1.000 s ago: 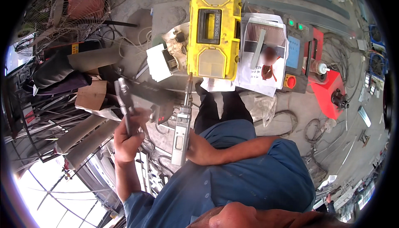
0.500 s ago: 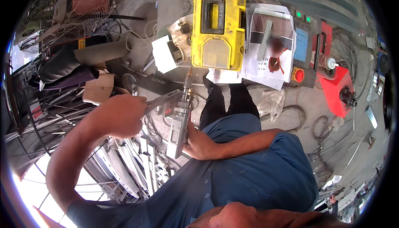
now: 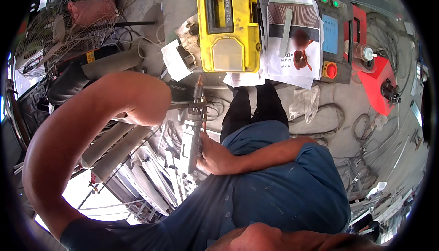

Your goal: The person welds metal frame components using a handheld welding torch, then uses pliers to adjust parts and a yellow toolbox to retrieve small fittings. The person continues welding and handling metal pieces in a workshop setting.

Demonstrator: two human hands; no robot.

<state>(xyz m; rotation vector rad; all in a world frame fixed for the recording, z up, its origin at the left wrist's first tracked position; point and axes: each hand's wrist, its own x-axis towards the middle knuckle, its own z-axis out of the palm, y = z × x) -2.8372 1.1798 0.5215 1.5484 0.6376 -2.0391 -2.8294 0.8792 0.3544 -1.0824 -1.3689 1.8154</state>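
We see a grey tabletop (image 3: 176, 13) ahead of our knees, and on it stands the yellow toolbox (image 3: 229, 55), black handle uppermost. To our left is a wire-caged fan (image 3: 58, 27); to our right, a red machine (image 3: 377, 84) sits beyond a control panel (image 3: 330, 31) with a blue screen and two lit green buttons. Between the toolbox and the panel lie overlapping paper sheets (image 3: 279, 70).

In front of our torso, left of our knees, we have the handheld welding torch (image 3: 190, 141) lengthwise, its copper-coloured nozzle (image 3: 199, 86) pointing toward the toolbox's near left corner. Our right hand (image 3: 217, 156) is wrapped around the torch's grey body from the right side. Our left hand (image 3: 148, 99) is bent over from the left, closed on a slim dark metal tool (image 3: 183, 106); most of its fingers are hidden. The tool's end crosses the torch's neck just below the nozzle, and we cannot tell whether it grips there. Red-framed glasses (image 3: 300, 60) rest on the papers.
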